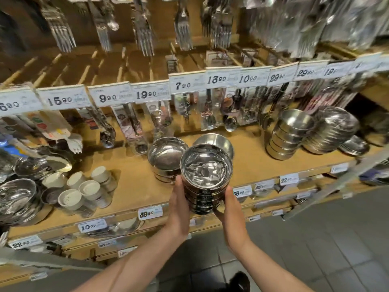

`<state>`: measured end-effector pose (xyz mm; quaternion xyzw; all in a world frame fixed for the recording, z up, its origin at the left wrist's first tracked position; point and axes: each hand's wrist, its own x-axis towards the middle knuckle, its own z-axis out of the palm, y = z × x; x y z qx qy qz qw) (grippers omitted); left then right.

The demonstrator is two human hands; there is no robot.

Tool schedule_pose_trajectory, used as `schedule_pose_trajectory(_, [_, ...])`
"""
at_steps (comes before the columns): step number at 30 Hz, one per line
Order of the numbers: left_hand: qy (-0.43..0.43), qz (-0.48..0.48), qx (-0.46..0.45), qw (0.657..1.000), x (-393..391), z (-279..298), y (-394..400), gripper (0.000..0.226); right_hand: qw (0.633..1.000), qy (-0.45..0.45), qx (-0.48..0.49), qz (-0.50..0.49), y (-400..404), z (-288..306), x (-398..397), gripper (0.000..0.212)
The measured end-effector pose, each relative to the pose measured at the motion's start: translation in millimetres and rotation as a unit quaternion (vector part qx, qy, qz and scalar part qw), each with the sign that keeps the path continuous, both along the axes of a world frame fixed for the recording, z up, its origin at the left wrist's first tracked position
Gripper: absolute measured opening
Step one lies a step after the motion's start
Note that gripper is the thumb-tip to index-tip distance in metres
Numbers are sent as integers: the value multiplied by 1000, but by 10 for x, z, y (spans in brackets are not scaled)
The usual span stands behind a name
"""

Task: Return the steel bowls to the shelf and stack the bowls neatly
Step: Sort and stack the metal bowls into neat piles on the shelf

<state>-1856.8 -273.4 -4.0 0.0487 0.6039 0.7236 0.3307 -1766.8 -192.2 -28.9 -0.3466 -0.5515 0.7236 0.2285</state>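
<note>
Both hands, left hand (179, 204) and right hand (228, 204), clasping a nested stack of steel bowls (205, 178) at frame centre, upright, over the shelf (134, 192) edge. Just beyond, up-left: shelved bowl stack (167, 159); left hand nearer.

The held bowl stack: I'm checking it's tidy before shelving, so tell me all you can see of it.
The bowl stack is several shiny steel bowls nested upright, rims level, the top one empty and mirror-bright. Small labels show on the dark sides. The left hand and right hand clasp it from either side, off the shelf, in front of a shorter stack that stands there.
</note>
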Motion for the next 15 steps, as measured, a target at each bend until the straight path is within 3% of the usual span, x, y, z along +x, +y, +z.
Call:
schedule_pose_trajectory(7, [38,-34,4,999,367,-80,747,59,1000,-12,24,-4,739,-45,440,70])
schedule_pose_trajectory(15, [4,-32,26,999,537,-137,1669,58,999,-32,29,-10,1676,-138,604,67])
